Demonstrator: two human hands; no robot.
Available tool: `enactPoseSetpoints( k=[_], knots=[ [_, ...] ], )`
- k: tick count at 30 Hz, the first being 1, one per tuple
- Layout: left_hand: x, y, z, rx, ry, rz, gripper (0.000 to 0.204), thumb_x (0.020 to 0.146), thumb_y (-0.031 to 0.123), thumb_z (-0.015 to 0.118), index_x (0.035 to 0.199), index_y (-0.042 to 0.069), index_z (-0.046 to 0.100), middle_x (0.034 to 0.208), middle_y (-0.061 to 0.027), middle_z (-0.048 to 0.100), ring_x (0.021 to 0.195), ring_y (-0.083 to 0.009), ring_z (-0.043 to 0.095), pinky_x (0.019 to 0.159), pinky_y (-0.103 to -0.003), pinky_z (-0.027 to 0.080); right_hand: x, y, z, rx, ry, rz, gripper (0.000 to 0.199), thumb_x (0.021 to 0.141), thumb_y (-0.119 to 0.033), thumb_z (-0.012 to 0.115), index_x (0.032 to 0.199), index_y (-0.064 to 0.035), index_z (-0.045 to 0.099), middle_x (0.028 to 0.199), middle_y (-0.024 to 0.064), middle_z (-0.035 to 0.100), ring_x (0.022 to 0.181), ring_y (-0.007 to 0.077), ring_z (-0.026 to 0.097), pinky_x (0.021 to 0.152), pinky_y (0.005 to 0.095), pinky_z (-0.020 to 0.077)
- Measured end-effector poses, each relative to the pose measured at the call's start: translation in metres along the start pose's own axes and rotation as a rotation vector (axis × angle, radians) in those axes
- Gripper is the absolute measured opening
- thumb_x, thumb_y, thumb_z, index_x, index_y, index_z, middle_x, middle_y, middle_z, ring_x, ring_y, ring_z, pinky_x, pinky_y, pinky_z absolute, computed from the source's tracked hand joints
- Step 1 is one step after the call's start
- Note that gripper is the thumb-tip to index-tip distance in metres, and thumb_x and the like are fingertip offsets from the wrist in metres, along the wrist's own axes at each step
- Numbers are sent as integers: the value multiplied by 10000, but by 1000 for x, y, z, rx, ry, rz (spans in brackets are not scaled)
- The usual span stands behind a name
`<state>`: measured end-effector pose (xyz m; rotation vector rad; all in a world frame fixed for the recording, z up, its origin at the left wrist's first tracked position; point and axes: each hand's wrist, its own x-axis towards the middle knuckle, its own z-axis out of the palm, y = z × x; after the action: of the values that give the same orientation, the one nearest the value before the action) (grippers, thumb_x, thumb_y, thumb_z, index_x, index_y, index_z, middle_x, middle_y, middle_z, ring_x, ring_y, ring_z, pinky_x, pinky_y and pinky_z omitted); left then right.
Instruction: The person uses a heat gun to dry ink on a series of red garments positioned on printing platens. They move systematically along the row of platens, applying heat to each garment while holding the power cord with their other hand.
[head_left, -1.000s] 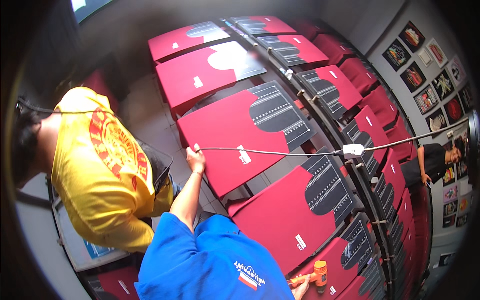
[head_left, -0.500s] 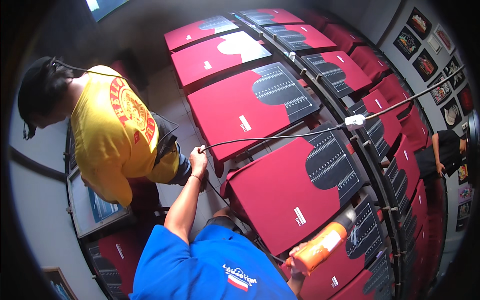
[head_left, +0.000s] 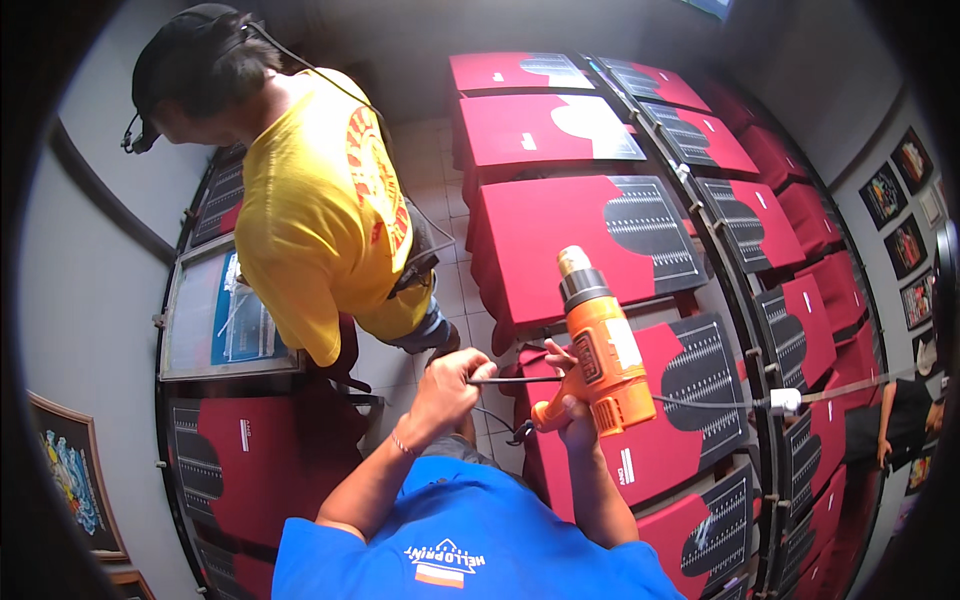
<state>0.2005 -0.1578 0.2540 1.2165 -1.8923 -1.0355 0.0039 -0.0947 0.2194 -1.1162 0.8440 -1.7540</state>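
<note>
Left fingers: at 7 o'clock from the middle of the view, the left hand [head_left: 447,390] is closed around a black cord [head_left: 515,380].
Right fingers: at 4 o'clock, the right hand [head_left: 577,424] wraps the handle of an orange heat gun [head_left: 607,365], with some fingers loosely raised beside its body.
Nozzle: points between 11 and 12 o'clock, the gun overlapping the nearest red cloth [head_left: 555,480] in view; I cannot tell how high it is.
Cord: leads from the left hand past the gun; a white socket [head_left: 785,402] sits between 3 and 4 o'clock.
Step in hand: seemingly sorting the cord, gun in hand.
Next move: likely calls for enough slack and a nozzle held off the cloth.
Rows: more red cloths [head_left: 540,245] with black panels, from 12 to 5 o'clock.
Co-worker: a person in a yellow shirt [head_left: 320,200] at 10 o'clock, beside a framed screen [head_left: 183,310] at 9.
</note>
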Motion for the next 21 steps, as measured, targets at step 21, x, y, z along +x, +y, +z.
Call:
enactPoseSetpoints(
  k=[21],
  knots=[
    [53,-94,-76,-254,-6,171,479,870,96,696,1324,49,550,1369,-157,538,1278,-285,512,1038,-354,433,340,-195,142,400,-528,-582,427,911,-306,550,1253,-51,520,919,10,511,796,155,499,707,375,492]
  ],
)
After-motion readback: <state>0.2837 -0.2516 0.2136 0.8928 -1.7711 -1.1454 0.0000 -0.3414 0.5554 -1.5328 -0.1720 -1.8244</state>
